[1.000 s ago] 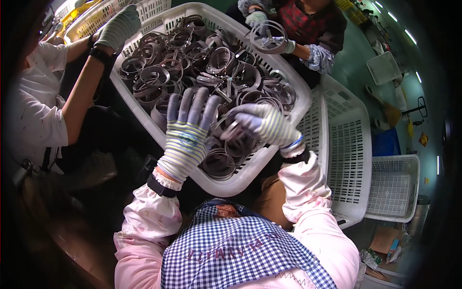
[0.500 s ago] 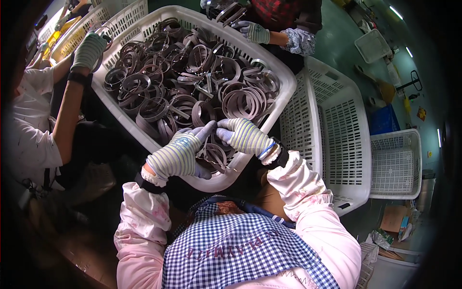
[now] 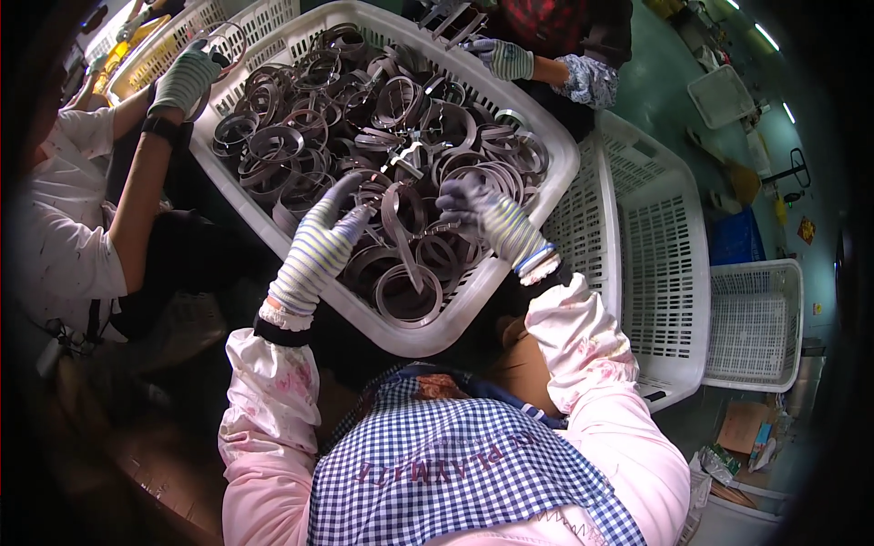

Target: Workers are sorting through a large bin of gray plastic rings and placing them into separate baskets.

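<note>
My left hand (image 3: 319, 244), in a striped grey-coated glove, reaches over the near left part of a white plastic basket (image 3: 418, 341). Its thumb and fingers stand apart, with nothing seen gripped. Across from it is my right hand (image 3: 505, 223), gloved alike, its loosely bent fingers apart and slightly blurred. Between the two hands lies a curled dark metal band (image 3: 398, 223) with a wavy edge running toward my right fingers; whether they touch it is unclear. Just nearer, a round coil of bands (image 3: 409, 297) rests in the basket. Many similar bands (image 3: 314, 127) fill it.
At left a co-worker's gloved hand (image 3: 188, 82) holds a thin hoop. Another co-worker's gloved hand (image 3: 503, 59) is at the far rim by metal pieces (image 3: 452, 20). White slotted baskets (image 3: 657, 246) stand at right, with a smaller crate (image 3: 751, 328) beyond.
My hands were close together over the near corner, holding a band. They have moved apart and farther in, and the wavy-edged band now lies between them. The whole view has shifted slightly.
</note>
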The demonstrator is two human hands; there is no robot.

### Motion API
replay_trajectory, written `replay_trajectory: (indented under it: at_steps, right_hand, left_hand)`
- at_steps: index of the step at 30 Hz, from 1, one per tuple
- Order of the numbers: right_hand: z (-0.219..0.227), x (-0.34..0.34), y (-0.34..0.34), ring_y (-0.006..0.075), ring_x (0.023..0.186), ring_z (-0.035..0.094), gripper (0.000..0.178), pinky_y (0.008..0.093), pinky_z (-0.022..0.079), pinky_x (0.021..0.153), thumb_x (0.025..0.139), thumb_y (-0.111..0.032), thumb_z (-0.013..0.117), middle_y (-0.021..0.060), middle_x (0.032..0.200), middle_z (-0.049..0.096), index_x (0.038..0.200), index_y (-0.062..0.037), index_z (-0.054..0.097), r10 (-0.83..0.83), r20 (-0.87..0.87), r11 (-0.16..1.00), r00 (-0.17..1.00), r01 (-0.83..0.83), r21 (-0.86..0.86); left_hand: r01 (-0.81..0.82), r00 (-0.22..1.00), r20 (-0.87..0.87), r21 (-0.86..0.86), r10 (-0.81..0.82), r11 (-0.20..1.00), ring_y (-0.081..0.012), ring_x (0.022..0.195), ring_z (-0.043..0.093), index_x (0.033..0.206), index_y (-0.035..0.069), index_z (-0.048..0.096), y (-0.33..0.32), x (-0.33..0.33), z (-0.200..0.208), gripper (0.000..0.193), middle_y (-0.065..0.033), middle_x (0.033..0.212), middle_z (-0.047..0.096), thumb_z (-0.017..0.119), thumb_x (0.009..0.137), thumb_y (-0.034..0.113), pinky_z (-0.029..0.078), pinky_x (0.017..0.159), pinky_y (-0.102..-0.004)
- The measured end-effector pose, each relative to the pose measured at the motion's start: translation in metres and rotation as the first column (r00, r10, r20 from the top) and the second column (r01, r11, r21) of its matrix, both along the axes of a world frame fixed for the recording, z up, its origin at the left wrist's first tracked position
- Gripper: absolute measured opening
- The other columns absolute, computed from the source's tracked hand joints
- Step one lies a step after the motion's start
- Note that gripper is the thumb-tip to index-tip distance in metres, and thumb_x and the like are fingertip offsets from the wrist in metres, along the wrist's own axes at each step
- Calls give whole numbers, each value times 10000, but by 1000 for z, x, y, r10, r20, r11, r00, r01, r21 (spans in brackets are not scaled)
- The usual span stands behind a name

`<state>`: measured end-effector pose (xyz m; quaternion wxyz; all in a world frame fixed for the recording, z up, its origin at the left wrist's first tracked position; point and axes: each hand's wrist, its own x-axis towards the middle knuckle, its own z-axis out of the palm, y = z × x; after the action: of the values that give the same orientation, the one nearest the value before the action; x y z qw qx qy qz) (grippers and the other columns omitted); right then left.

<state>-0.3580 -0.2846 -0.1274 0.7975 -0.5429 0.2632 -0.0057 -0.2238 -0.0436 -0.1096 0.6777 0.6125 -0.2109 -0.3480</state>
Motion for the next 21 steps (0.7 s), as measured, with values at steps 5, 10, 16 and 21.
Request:
replay_trajectory:
  at_steps: [5, 10, 16, 21]
  right_hand:
    - [-8, -13, 32, 263, 1332, 485, 908, 385, 415, 1086, 877, -556, 699, 205, 1425, 497, 1505, -12, 333, 472, 59, 844, 880, -431, -319]
    - [-26, 0, 62, 331, 1489, 237, 1237, 373, 218, 1209, 727, -530, 849, 256, 1575, 276, 1554, 37, 125, 454, 76, 723, 888, -318, -613]
    - [-12, 0, 75, 321, 1514, 145, 1336, 380, 173, 1222, 722, -422, 888, 231, 1632, 144, 1573, 0, -52, 469, 131, 830, 873, -385, -404]
    - [-27, 0, 84, 257, 1515, 132, 1242, 343, 166, 1214, 783, -212, 838, 212, 1646, 100, 1588, -76, -98, 482, 251, 616, 839, -121, -778]
  left_hand:
    - [-169, 985, -58, -101, 164, 980, -55, 867, 581, 1441, 36, 495, -5, -4, 5, 501, -5, 1079, 640, 584, 949, 65, 496, 804, -213]
    - [-189, 978, -135, -261, 158, 947, -122, 932, 638, 1407, 31, 526, -5, 0, -14, 432, -64, 1118, 663, 490, 976, 42, 525, 864, -269]
    - [-211, 967, -194, -247, 165, 946, -135, 1056, 620, 1441, 61, 479, -16, -4, -30, 447, -79, 1239, 637, 528, 1049, 271, 526, 892, -289]
    - [27, 992, -111, -327, -67, 945, -218, 1312, 479, 1507, 36, 379, -25, -21, -31, 586, -139, 1433, 500, 533, 1013, 311, 413, 1079, -366]
